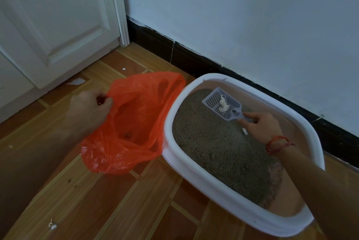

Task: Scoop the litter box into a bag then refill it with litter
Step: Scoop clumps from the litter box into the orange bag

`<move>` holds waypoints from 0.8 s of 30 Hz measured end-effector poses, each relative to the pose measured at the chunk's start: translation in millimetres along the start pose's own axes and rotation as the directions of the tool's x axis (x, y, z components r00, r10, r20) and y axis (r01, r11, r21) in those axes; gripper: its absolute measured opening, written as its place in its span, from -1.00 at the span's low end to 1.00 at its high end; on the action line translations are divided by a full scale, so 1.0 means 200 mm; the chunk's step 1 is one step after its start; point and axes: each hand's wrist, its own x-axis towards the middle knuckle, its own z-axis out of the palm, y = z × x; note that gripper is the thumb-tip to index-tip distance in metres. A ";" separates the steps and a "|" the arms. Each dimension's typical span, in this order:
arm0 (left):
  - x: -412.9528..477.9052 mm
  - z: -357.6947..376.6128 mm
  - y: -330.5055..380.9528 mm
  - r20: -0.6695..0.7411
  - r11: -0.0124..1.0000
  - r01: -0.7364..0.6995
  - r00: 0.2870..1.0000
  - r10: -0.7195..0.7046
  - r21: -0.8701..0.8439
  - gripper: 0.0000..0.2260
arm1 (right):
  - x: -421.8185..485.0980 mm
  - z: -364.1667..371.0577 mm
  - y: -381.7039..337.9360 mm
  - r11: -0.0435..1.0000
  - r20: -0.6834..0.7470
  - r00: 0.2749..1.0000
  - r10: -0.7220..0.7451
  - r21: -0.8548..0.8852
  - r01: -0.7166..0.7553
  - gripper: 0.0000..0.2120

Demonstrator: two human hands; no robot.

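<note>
Item one: litter box (168,123), a white plastic tray with a broad rolled rim and a pale pinkish inner wall, standing on the floor (116,201) near the dark skirting (194,61) under the wall (252,16). Contents: grey-brown granular litter (219,146), fine and fairly level, covering most of the base and thinning out at the near right corner, where the bare bottom shows. Item two: scoop (215,103), pale grey plastic, slotted blade with raised sides, held over the far part of the litter and carrying a small whitish stringy clump (223,105). Your right hand (262,127) holds it by the handle – thumb and forefinger pinched along the shaft, the other fingers curled beneath; a red string bracelet (275,143) sits on that wrist. Item three: bag (136,119), thin orange-red plastic, crinkled and translucent, touching the box's left rim, its mouth held wide and facing you. A few dark bits lie at its bottom; what they are cannot be told. Your left hand (89,109) pinches the bag's near edge, fingers closed on the film, lifting that side. Surroundings: brown patterned tile floor with scattered white scraps (75,81), and a white panelled door (58,26) at upper left.
</note>
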 end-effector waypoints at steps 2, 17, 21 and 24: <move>0.00 0.00 0.00 -0.005 1.000 -0.006 1.000 0.006 0.005 -0.84 | 0.00 0.00 -0.02 1.000 -0.001 1.000 -0.018 0.001 0.018 -0.66; 0.01 0.00 0.01 -0.013 1.000 0.011 1.000 -0.011 0.006 -0.82 | -0.13 0.04 -0.55 0.907 0.147 0.895 -0.421 0.077 0.414 -0.78; 0.01 -0.01 0.01 -0.052 0.999 0.037 0.998 -0.036 0.008 -0.84 | -0.13 0.13 -0.70 0.819 0.180 0.820 -0.543 -0.101 0.565 -0.75; 0.01 -0.01 0.01 -0.061 0.998 0.070 0.996 -0.070 -0.011 -0.83 | -0.13 0.23 -0.79 0.748 0.145 0.769 -0.622 -0.181 0.639 -0.76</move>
